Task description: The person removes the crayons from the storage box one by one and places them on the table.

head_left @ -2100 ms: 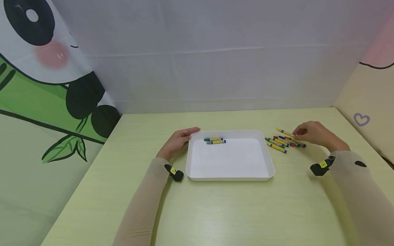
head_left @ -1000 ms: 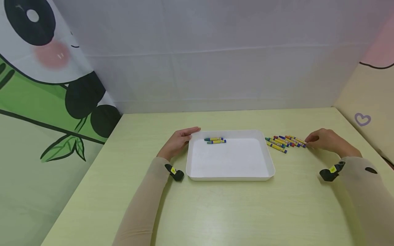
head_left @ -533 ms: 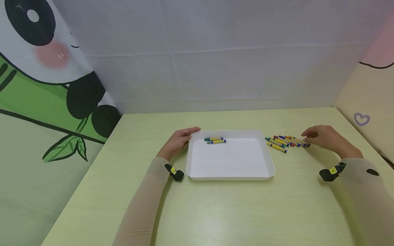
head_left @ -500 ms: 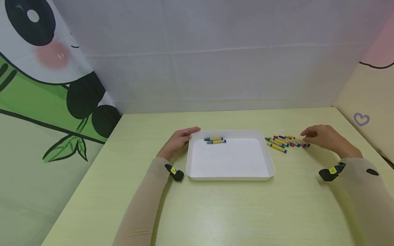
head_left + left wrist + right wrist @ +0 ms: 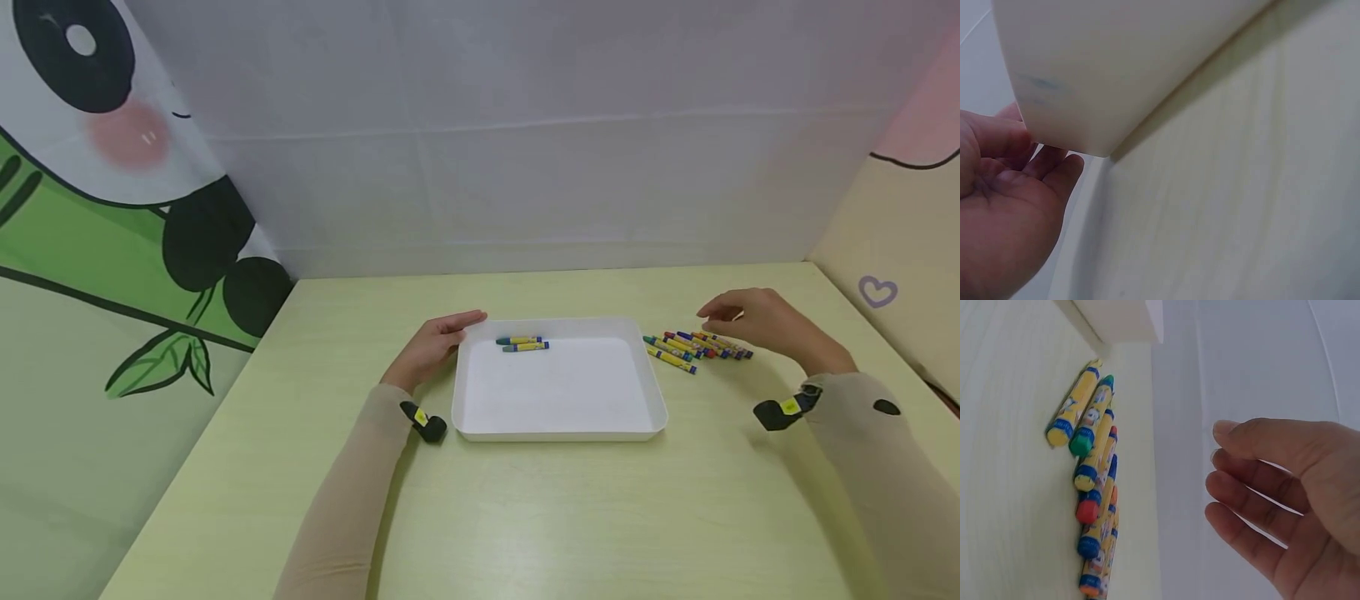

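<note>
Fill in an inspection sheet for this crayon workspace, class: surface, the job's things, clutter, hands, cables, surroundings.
Surface: pale yellow-green wooden table, bare around the tray.
Job's things: shallow white plastic tray holding two yellow-wrapped crayons near its far edge; row of yellow-wrapped wax crayons on the table right of the tray.
Clutter: nothing seen.
Hands: left hand rests against the tray's left far corner, fingers straight; right hand hovers above the crayon row, fingers loosely bent, holding nothing.
Cables: nothing seen; small black wrist devices on both sleeves.
Surroundings: white backdrop wall, panda-and-bamboo panel left, cream panel with purple heart right.
</note>
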A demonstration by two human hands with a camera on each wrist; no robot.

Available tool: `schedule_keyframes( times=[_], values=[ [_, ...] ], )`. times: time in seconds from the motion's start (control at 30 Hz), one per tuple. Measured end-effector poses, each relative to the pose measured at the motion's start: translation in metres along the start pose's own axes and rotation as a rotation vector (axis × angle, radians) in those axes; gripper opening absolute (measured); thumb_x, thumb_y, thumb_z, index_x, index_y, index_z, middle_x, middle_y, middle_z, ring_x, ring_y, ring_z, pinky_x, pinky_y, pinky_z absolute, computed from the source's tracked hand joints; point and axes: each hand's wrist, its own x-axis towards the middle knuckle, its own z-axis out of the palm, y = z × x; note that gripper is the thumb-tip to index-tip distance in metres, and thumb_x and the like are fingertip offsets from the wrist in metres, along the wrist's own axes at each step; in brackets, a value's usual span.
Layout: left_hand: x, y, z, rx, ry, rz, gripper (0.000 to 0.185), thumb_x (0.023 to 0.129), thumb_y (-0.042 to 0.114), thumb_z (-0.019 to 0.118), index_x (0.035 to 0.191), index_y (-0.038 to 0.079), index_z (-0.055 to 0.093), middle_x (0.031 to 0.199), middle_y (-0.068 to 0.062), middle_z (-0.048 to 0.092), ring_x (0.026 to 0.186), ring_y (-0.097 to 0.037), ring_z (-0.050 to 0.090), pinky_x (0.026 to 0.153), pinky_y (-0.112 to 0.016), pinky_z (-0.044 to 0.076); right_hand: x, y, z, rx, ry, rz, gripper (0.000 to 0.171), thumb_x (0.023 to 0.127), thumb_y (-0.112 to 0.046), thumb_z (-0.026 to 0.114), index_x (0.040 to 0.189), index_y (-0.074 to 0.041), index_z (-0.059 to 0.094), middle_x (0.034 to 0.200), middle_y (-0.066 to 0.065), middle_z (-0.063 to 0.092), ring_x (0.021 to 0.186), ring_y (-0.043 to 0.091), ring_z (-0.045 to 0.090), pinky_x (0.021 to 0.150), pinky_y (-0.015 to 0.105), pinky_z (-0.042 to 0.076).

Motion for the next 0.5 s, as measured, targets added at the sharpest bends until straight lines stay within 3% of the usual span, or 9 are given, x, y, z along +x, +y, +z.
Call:
schedule_keyframes(
  times=[0.33, 0.5],
  values=[
    [0.0, 0.0, 0.001, 0.005, -0.002, -0.011, 0.043, 0.101, -0.001, 0.037, 0.141, 0.01, 0.049, 0.149, -0.002, 0.045, 0.143, -0.016, 0.031, 0.118, -0.038, 0.028, 0.021, -0.032, 0.003, 0.088, -0.082, -0.059, 0.03, 0.094, -0.03, 0.062, 0.115, -0.01, 0.068, 0.107, 0.006, 0.071, 0.096, 0.02, 0.064, 0.078, 0.032, 0.052],
    [0.0, 0.0, 0.001, 0.005, -0.001, -0.011, 0.043, 0.101, -0.001, 0.037, 0.141, 0.01, 0.05, 0.149, -0.001, 0.045, 0.143, -0.017, 0.031, 0.118, -0.039, 0.028, 0.035, -0.052, 0.011, 0.104, -0.114, -0.127, 0.027, 0.094, -0.027, 0.063, 0.114, -0.01, 0.069, 0.107, 0.005, 0.07, 0.095, 0.019, 0.064, 0.076, 0.03, 0.053]
  ],
)
